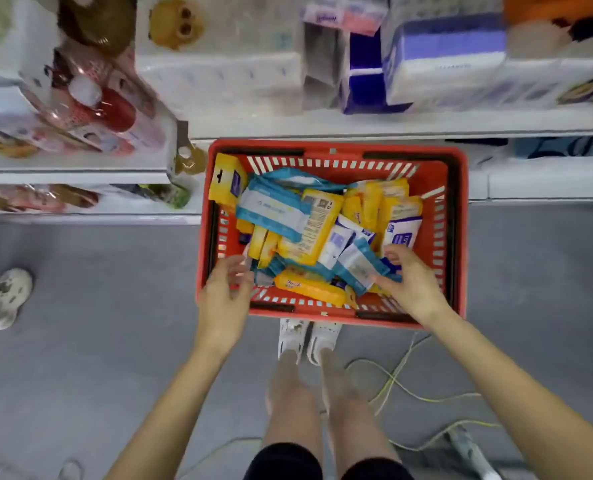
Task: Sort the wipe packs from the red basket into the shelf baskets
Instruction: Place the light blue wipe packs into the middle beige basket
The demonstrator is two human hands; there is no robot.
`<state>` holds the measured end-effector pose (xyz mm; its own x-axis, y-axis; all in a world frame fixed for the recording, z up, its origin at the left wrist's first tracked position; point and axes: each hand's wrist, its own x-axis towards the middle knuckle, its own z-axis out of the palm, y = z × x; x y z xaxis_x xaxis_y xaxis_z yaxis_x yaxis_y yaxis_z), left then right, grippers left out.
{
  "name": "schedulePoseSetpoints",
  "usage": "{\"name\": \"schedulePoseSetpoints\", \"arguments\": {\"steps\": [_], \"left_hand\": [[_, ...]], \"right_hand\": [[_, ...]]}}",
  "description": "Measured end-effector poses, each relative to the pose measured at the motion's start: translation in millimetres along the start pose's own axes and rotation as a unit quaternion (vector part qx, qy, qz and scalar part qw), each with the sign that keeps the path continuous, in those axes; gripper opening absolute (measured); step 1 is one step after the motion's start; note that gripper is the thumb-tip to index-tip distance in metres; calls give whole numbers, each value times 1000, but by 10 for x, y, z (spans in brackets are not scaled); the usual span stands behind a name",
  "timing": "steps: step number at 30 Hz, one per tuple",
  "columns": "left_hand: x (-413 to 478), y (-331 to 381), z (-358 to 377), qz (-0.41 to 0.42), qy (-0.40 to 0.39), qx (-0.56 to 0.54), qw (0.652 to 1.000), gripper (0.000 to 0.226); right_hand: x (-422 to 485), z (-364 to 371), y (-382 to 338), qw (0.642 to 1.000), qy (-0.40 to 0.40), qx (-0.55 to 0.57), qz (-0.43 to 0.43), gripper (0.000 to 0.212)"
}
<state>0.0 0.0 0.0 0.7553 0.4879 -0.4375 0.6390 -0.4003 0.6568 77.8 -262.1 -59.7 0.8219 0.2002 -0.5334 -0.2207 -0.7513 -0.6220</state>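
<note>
The red basket [336, 147] stands on the floor against the shelves, full of several wipe packs. Most are yellow, like the one [308, 287] lying by the near wall. A large blue-and-white pack [270, 213] lies on top at the left. My right hand [412, 285] is inside the near right corner and pinches a small blue-and-white pack [355, 266] between thumb and fingers. My left hand [224, 296] hangs over the near left corner with loosely curled fingers close to the packs, holding nothing that I can see.
White shelves run behind the basket, with blue and white tissue packages [444, 60] on the right and red-and-pink goods [115, 109] on the left. My feet [308, 337] stand just in front of the basket. A yellow-green cable [392, 379] lies on the grey floor. Another person's shoe [7, 292] shows at far left.
</note>
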Motion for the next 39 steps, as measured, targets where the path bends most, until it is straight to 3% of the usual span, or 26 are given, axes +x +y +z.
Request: {"name": "schedulePoseSetpoints", "arguments": {"steps": [6,10,13,16,19,22,24,27,30,35,39], "left_hand": [[504,-35,406,-140,9,-116,983,44],[691,-14,594,-215,0,-224,951,35],[755,22,708,-255,14,-301,919,12],[895,71,767,-319,36,-341,884,16],[1048,160,816,-360,64,-328,871,28],[1084,199,855,-329,94,-286,895,28],[1049,212,846,-283,96,-319,899,17],[903,278,708,-176,78,-319,928,13],[623,438,515,-95,27,-280,955,8],[-61,898,315,-86,-156,-371,911,34],[-576,1244,187,-60,-262,-369,890,53]], "right_hand": [[251,340,277,999,-2,1,48,56],[326,421,388,997,14,11,69,60],[366,410,396,997,15,-48,64,47],[333,404,382,996,8,-72,46,32],[264,396,343,1000,-9,-7,19,23],[203,337,293,998,-9,53,11,22],[141,282,291,987,35,153,18,16],[-37,100,261,919,114,369,74,14],[-298,-160,197,864,111,473,127,20],[-874,-701,38,814,40,565,126,51],[-1424,-1133,-203,792,105,597,78,41]]}}
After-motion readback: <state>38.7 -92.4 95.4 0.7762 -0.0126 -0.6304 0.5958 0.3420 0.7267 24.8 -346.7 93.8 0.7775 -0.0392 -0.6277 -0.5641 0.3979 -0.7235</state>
